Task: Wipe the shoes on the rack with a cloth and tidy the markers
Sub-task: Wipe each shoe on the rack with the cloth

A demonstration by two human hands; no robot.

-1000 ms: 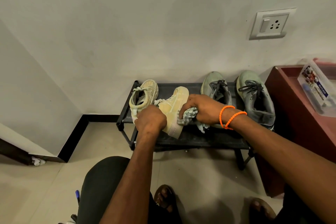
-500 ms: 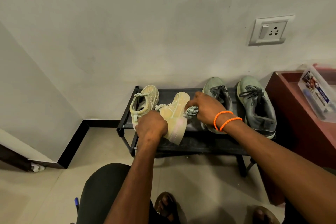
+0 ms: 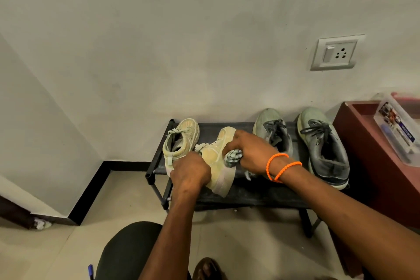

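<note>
A black shoe rack point(image 3: 261, 196) stands against the wall. My left hand point(image 3: 189, 171) grips the heel end of a yellow shoe point(image 3: 214, 159), tipped on its side with the sole facing right. My right hand point(image 3: 252, 151) holds a bunched pale green cloth point(image 3: 233, 157) against the shoe's side near the sole. The matching yellow shoe point(image 3: 181, 140) stands upright at the rack's left end. Two grey-green shoes point(image 3: 273, 132) point(image 3: 323, 145) with dark laces sit on the right part. A blue marker point(image 3: 91, 271) lies on the floor at the bottom, partly hidden by my knee.
A dark red cabinet point(image 3: 368, 154) stands to the right of the rack, with a clear plastic box point(image 3: 397, 128) on top. A wall socket point(image 3: 337, 52) is above the rack. My knee point(image 3: 127, 250) and sandalled foot point(image 3: 208, 268) are below, on the tiled floor.
My right hand with the cloth has slid up along the yellow shoe's side toward its toe. The left hand keeps its grip; the view has tilted upward slightly.
</note>
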